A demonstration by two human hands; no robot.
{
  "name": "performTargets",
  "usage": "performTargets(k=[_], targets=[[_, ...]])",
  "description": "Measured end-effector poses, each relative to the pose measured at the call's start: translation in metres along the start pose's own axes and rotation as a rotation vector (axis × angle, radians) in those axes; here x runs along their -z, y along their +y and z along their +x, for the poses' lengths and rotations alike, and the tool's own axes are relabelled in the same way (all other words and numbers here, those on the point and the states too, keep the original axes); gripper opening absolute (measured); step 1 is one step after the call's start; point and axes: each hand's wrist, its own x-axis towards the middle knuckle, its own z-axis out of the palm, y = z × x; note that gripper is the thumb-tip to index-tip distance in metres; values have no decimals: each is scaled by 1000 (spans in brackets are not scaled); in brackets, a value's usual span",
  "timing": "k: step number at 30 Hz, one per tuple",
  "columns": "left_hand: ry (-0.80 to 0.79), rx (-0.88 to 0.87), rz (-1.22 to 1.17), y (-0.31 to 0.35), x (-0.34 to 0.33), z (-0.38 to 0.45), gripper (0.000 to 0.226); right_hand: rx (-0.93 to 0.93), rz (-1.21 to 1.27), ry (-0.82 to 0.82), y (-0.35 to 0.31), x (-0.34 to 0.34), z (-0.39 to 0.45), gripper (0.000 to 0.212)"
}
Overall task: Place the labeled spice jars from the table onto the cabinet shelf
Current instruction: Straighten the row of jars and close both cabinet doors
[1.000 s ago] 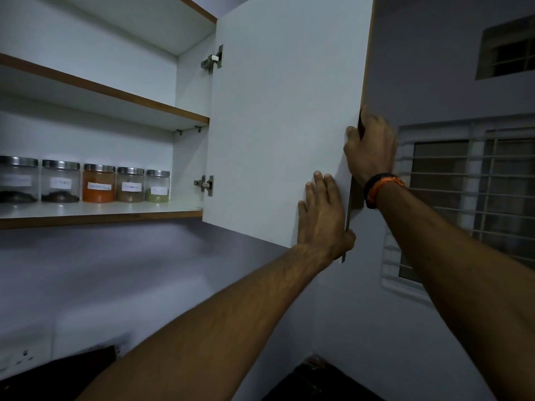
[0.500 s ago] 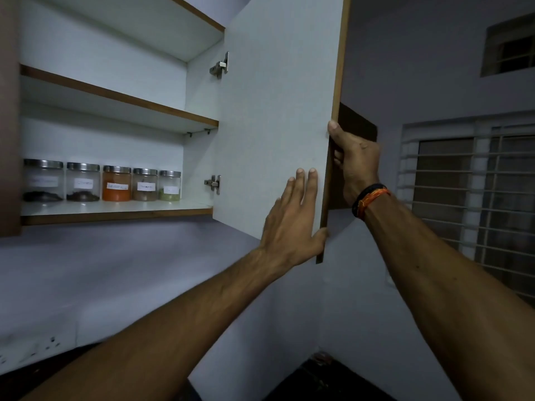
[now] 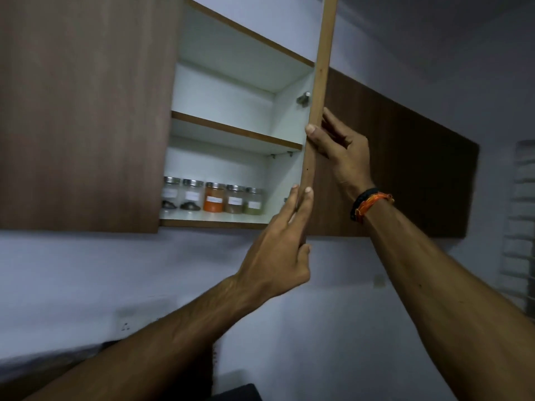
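Five labeled spice jars (image 3: 213, 198) w/ metal lids sit in a row on the bottom cabinet shelf (image 3: 214, 219), the orange-filled one in the middle, all upright & touching or nearly so. Cabinet door (image 3: 320, 91) is seen edge-on, partly open; right hand (image 3: 344, 149) has its grip closed round the door's edge, thumb on the front, fingers behind. Left hand (image 3: 278, 250) lies flat & open against the door's lower edge, holding nothing; black/orange wristband (image 3: 369, 202) on the right wrist.
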Motion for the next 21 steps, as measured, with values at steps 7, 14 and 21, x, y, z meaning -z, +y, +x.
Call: performTargets(k=[7, 14, 21], targets=[[3, 166, 98, -50, 52, -20, 98, 89, -217, -152, -1, -93, 9, 87], [-13, 282, 207, -102, 83, -32, 97, 161, -385, -153, 14, -172, 18, 91], [-64, 346, 393, -160, 101, -31, 103, 181, -548, -172, 40, -236, 37, 89]])
